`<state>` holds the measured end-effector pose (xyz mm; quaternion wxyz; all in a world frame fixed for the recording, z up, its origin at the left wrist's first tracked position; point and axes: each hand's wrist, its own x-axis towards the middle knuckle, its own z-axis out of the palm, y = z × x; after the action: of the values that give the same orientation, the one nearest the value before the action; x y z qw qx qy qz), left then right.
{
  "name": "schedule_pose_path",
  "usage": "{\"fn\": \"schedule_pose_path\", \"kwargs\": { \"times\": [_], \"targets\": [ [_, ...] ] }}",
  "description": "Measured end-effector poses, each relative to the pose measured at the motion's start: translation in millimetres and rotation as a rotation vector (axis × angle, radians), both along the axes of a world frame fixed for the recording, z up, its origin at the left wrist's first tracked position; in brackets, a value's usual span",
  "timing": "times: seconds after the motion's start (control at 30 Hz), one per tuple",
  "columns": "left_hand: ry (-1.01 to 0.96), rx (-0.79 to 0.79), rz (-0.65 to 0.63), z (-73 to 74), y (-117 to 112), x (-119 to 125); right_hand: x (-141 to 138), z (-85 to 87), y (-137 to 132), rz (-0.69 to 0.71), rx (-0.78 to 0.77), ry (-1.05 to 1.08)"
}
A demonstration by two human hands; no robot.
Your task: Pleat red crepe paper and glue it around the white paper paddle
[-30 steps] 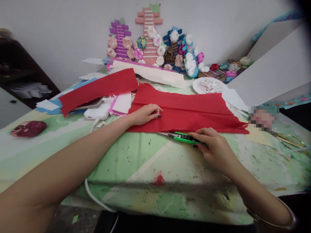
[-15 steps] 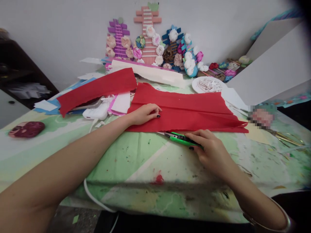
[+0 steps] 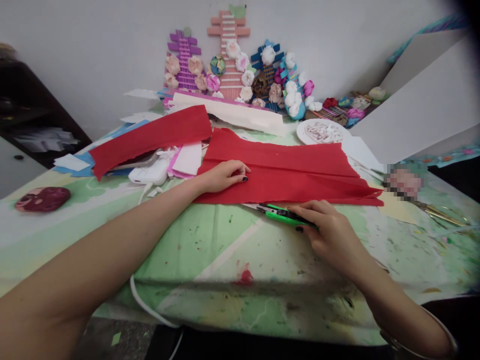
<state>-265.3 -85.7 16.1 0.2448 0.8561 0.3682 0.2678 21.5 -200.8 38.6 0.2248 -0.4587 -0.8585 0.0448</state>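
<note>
A wide sheet of red crepe paper (image 3: 300,172) lies flat on the green, paint-stained tablecloth (image 3: 225,250). My left hand (image 3: 224,176) rests palm down on the sheet's left end, fingers lightly curled and pressing it. My right hand (image 3: 330,232) is closed round a green and black utility knife (image 3: 279,214) that lies along the sheet's near edge, its blade end pointing left.
A second red strip (image 3: 150,135) lies over white, pink and blue papers at the back left. Paper-flower stands (image 3: 240,65) line the wall behind a rolled white sheet (image 3: 232,112). A white plate (image 3: 324,131), white boards (image 3: 423,100), scissors (image 3: 438,212) and a dark red object (image 3: 43,197) lie around.
My right hand and the knife slid a little left along the sheet's near edge, then back to the right. My left hand has stayed put.
</note>
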Motion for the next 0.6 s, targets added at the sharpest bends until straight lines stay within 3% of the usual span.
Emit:
{"fn": "schedule_pose_path", "kwargs": {
  "times": [0.6],
  "targets": [
    [-0.081, -0.083, 0.013, 3.4, -1, 1, -22, -3.0, 27, 0.048, -0.012, -0.034]
  ]
}}
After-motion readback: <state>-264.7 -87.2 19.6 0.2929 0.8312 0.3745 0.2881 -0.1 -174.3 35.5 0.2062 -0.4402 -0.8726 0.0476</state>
